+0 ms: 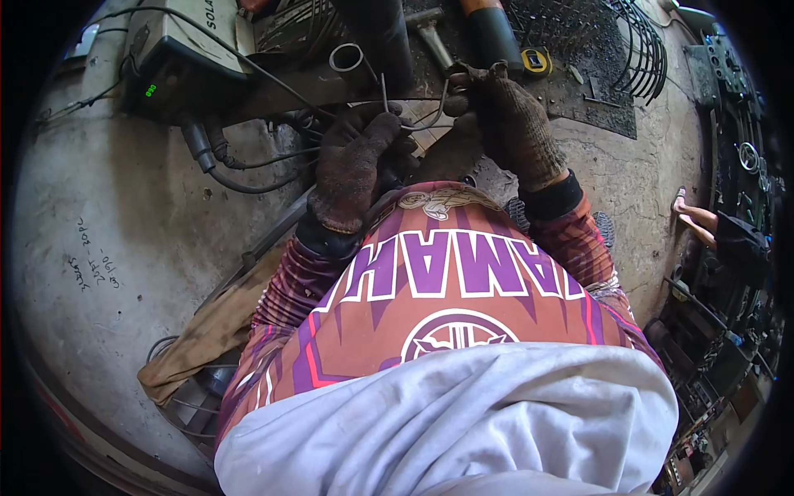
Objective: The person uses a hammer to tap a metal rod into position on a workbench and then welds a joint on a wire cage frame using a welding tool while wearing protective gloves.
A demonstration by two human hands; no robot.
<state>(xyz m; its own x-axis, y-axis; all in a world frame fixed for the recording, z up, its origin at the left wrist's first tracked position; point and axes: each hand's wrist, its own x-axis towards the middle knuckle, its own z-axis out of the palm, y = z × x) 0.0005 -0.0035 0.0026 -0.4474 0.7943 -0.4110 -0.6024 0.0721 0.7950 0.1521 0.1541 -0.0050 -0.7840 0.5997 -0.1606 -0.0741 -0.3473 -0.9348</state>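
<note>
Stained grey concrete (149, 207) spreads out on the left, with pen marks on it. On the far left sits a pale, boxy machine (194, 50) with green lights, and thick black cables (256, 190) come out near it.

Next is my left hand (351, 165), in a dirty brown knit glove. Its fingers are curled round the low left side of a thin, grey, bent metal rod (423, 129). The rod is between my two hands, just off the near edge of the dark steel table (608, 116), and one end pokes up. Beyond it are a round, hollow metal pipe (361, 73), a grey metal hammer (432, 40) and a fat orange and black tube (495, 41).

My right hand (517, 124), gloved too, seems to pinch the rod's right end, but I can't see all its fingers. I think the rod is light but stiff, and hard to break. It might roll in my gloves, so gripping both sides of the bend looks best.

Farther right are a yellow and black tape measure (536, 62), a bunch of curved dark rods (649, 58) and somebody's legs (699, 223).
</note>
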